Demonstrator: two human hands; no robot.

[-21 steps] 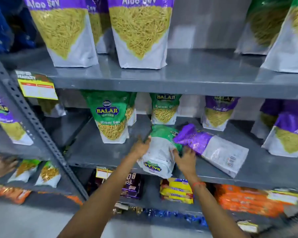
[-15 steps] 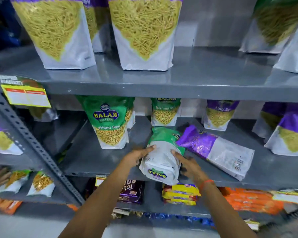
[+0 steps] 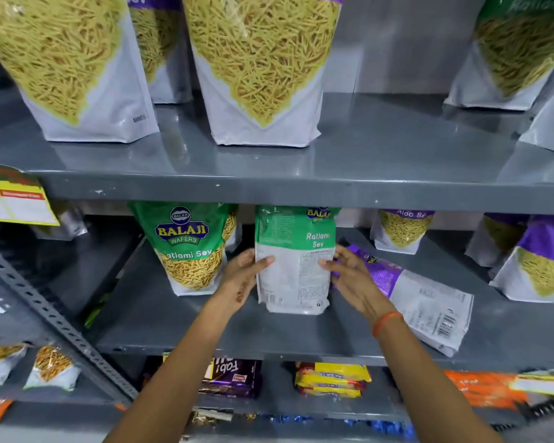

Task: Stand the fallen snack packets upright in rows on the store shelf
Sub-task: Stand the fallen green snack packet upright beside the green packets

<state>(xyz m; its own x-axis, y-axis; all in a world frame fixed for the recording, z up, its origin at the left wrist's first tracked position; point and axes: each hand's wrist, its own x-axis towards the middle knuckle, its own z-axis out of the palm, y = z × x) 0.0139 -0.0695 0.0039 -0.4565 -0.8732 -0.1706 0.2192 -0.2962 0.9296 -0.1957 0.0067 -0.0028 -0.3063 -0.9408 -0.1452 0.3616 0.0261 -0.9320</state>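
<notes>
Green and white, the Ratlami Sev packet (image 3: 295, 260) stands upright on the grey middle shelf (image 3: 179, 321), its printed back toward the camera and its base on the shelf surface near the front; the left hand (image 3: 242, 276) grasps its left edge with the thumb laid across the white panel, and the right hand (image 3: 352, 279) grips its right edge with fingertips (image 3: 328, 262) pressed onto the same panel, so the packet is clasped between the two; an orange band (image 3: 387, 322) circles the right wrist; just to the left stands another green packet (image 3: 189, 244), front outward, showing the Balaji logo and the yellow sev, with a further one behind it; to the right, partly behind the right hand, a purple packet (image 3: 410, 292) lies flat on the shelf, its top pointing back and left and its barcode end near the front edge; behind it an upright purple Aloo Sev packet (image 3: 400, 231) stands at the back, and more purple ones (image 3: 538, 260) stand at the far right; large sev bags (image 3: 259, 68) line the upper shelf (image 3: 301, 183); a yellow price tag (image 3: 13, 199) hangs at the left; biscuit packs (image 3: 331, 382) sit on the shelf below.
</notes>
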